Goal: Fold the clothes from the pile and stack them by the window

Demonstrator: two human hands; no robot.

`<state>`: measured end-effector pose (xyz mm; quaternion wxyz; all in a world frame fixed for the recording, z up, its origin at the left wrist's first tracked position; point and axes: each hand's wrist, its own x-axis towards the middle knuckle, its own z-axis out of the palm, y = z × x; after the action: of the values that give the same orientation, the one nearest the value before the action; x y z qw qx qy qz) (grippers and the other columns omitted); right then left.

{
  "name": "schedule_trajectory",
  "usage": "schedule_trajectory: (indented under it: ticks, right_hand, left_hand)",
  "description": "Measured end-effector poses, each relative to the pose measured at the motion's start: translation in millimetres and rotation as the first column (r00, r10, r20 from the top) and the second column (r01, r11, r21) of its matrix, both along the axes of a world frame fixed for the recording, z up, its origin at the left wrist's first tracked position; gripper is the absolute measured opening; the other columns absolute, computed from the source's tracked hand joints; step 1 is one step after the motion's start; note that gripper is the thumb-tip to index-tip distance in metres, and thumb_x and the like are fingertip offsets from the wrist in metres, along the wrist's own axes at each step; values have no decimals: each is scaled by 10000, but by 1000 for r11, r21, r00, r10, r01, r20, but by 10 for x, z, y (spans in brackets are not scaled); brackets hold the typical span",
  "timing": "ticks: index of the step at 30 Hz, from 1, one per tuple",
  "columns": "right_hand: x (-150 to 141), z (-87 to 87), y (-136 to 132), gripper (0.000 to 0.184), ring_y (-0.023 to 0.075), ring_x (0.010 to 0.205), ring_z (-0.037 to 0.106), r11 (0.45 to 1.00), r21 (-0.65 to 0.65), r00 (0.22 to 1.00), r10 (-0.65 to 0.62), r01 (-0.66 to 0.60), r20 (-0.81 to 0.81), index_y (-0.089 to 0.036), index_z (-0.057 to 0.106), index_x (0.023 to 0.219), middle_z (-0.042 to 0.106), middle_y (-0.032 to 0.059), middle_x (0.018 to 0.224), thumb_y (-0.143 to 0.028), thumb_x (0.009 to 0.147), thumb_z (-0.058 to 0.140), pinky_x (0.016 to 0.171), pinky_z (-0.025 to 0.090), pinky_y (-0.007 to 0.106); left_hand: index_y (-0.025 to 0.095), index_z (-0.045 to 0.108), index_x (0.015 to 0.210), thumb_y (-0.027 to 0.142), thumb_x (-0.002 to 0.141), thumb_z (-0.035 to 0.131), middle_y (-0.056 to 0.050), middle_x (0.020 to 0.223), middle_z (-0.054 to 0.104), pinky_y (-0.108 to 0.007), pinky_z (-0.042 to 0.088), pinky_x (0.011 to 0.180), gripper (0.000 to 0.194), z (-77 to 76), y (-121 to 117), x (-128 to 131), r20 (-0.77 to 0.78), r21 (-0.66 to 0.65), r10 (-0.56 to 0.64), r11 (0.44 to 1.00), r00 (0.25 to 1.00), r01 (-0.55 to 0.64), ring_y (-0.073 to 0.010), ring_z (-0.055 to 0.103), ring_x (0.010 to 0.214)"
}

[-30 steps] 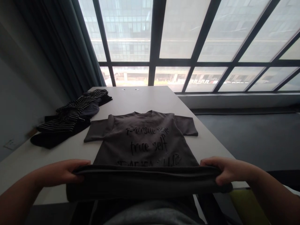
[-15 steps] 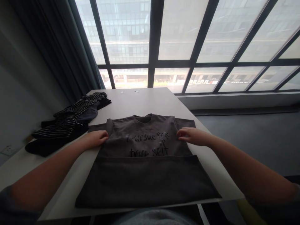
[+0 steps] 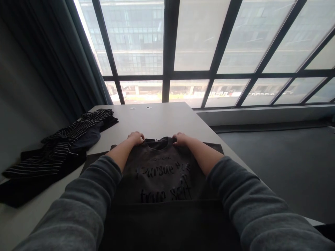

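A dark grey T-shirt (image 3: 162,174) with black lettering lies flat on the white table (image 3: 162,116), its bottom hem folded up over the lower print. My left hand (image 3: 136,137) rests on the shirt's left shoulder beside the collar, fingers curled down onto the cloth. On the right shoulder by the collar sits my right hand (image 3: 180,138), its fingers likewise closed on the fabric. Both arms in grey sleeves reach forward over the shirt and hide its sides.
A heap of black and striped clothes (image 3: 60,143) lies on the table's left side. Dark curtains (image 3: 47,62) hang at the left. Beyond the table's far edge is a large window (image 3: 199,52). The right table edge drops to a dark floor (image 3: 277,153).
My hands let go of the folded-up hem and moved forward along the shirt, from its sides to the shoulders at the collar. The view has tilted and moved closer.
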<state>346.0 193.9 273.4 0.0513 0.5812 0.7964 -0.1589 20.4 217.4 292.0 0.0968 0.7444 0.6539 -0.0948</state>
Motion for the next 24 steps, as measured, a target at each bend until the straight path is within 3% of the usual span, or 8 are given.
schedule_trajectory:
  ticks: [2,5,9,12,16,21,24]
  right_hand:
    - [-1,7,118,461,300,1203,651,998,-53,1000,25,-26,-12,-188,724,1280,655,158,1355,-329,845,779,1037,511,360]
    - [59,44,270,405,266,1109,689,992,-121,997,33,-40,-63,-192,726,1247,723,114,1255,-334,870,762,936,544,308]
    - [168,61,389,336,192,1004,712,987,-161,992,8,-29,-128,-209,712,1256,751,64,1211,-358,958,660,838,540,240]
    - [166,22,430,274,194,1015,698,993,-121,991,-15,-1,-130,-178,725,1197,749,76,1201,-297,966,637,860,520,247]
    - [21,-116,415,307,226,1113,650,999,-7,992,-48,47,-120,-174,656,1280,707,114,1283,-295,1011,571,956,486,298]
    - [-178,-369,269,352,302,1233,568,985,105,987,-127,137,-97,-185,593,1331,635,166,1370,-310,1068,396,1016,464,423]
    - [-229,-400,194,417,361,1336,462,961,182,977,-195,208,-88,-176,535,1399,540,208,1464,-362,1082,339,1057,423,512]
  left_hand:
    - [284,779,1126,406,813,692,-80,1366,681,-359,515,1029,347,-42,85,-21,51,-56,-62,996,997,64,-285,645,1212]
    - [254,726,1223,394,846,663,-48,1205,751,-280,539,935,407,-77,139,-84,133,-127,-121,982,984,139,-207,695,1034]
    - [225,730,1146,408,872,652,-34,1075,775,-264,528,881,339,-118,156,-177,178,-147,-139,975,974,166,-198,695,951]
    - [205,707,1124,384,936,572,-66,1118,762,-292,513,909,293,-146,190,-213,164,-68,-104,991,981,116,-221,678,1014]
    - [183,654,1183,332,995,493,-112,1148,748,-319,502,917,288,-204,229,-178,133,43,-41,998,990,35,-239,670,1045]
    - [186,616,1261,323,1042,429,-142,1207,730,-343,492,928,319,-347,147,-90,108,158,4,987,994,-21,-262,672,1088]
    - [173,621,1270,312,1056,371,-179,1275,687,-388,477,981,357,-380,84,-48,81,237,44,970,996,-62,-301,626,1195]
